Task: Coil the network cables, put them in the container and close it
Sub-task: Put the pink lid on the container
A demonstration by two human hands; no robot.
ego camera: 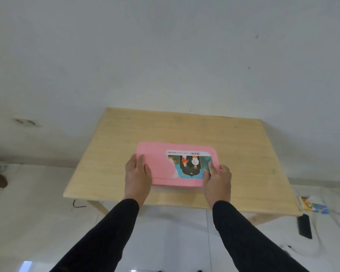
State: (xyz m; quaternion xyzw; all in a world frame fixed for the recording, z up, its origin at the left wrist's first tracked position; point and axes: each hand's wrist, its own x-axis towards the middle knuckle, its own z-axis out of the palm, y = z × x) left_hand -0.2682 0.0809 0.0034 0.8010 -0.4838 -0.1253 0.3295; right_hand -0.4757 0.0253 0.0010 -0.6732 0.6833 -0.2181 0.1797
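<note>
A flat pink container (157,163) with a colourful picture label on its lid lies in the middle of the light wooden table (234,146). The lid sits on it. My left hand (137,173) grips the container's left end, fingers over the top. At the right end, my right hand (217,180) holds the near corner, thumb on the label. Both arms wear black sleeves. No network cable shows on the table; whatever is inside the container is hidden.
The small table stands against a white wall on a white tiled floor. On the floor to the right lie a colourful packet (313,208), a black object (304,225) and white cloth. A short black wire (78,204) lies by the table's left leg.
</note>
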